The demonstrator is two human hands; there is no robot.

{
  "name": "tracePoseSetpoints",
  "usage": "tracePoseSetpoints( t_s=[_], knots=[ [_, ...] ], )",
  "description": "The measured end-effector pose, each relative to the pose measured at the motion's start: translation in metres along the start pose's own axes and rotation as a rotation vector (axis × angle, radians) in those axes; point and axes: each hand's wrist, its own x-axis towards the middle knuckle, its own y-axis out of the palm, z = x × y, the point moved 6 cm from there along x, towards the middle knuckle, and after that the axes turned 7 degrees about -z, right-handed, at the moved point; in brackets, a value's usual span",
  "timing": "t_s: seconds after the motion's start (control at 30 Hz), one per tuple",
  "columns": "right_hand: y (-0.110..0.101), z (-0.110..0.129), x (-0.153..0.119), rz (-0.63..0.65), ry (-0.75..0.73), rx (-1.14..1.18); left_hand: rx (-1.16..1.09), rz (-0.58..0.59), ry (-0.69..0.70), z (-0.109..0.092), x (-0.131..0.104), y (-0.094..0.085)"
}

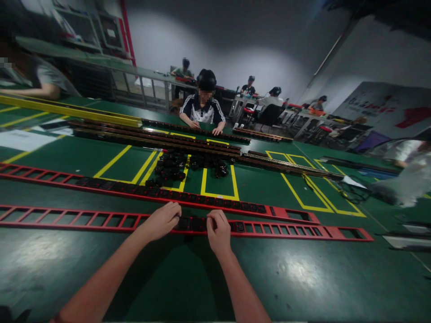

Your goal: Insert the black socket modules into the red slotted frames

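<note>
From the left edge, we see two red slotted frames running across the green table: the far frame, with a row of black parts along its middle, and the near frame, directly under our hands. Our left hand lies over the near frame, fingers curled down; we cannot tell whether they grip anything. Beyond it, loose black parts lie heaped behind the far frame. Next, between our hands, black inserts sit in the near frame's slots. Farther back, a co-worker leans over dark rails. Our right hand is bent at the near frame, fingertips bunched; its grip is hidden from us. Just right of it, one more black insert sits in a slot.
</note>
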Motion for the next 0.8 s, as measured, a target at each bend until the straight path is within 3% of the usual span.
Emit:
tracePoseSetpoints(
  t_s=[0.13, 0.37, 0.8],
  knots=[
    [0.002, 0.006, -0.002, 0.069, -0.067, -0.124, -0.03, 0.03, -0.009, 0.001, -0.001, -0.001],
    [0.019, 0.019, -0.007, 0.406, -0.177, -0.37, -0.102, 0.073, -0.02, 0.005, -0.009, -0.005],
    [0.016, 0.011, -0.005, 0.372, -0.137, -0.377, -0.004, -0.023, 0.01, -0.006, -0.001, 0.002]
  ],
)
